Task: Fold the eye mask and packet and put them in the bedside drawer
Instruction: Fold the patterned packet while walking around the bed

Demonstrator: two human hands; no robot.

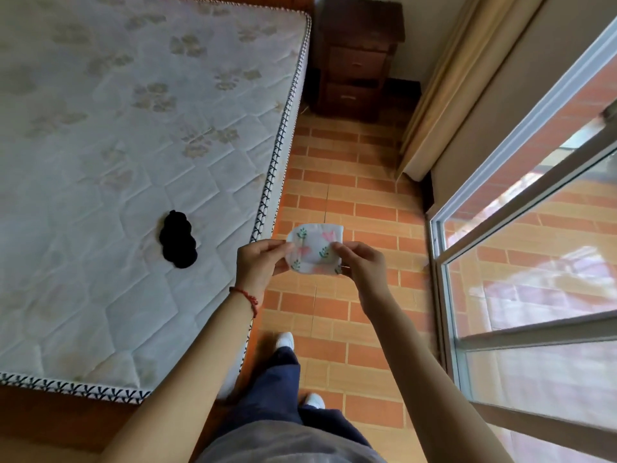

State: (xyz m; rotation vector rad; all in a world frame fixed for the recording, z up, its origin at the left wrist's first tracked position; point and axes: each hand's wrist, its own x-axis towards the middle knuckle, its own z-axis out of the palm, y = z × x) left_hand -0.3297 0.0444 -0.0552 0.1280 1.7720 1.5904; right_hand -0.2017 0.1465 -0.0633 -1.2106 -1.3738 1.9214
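A small white packet (314, 247) printed with green leaves and pink flowers is held up over the floor, just past the mattress corner. My left hand (259, 262) pinches its left edge and my right hand (362, 265) pinches its right edge. The packet looks folded over on itself. A black eye mask (177, 240) lies bunched on the bare mattress (133, 145), left of my hands. The dark wooden bedside cabinet (359, 58) stands at the head of the bed, with an upper drawer (357, 63) and a lower drawer (349, 96), both closed.
A strip of orange brick-pattern tiled floor (350, 182) runs between the bed and a sliding glass door (534, 228) on the right. A beige curtain (444, 81) hangs beside the cabinet. My legs and white shoes show below.
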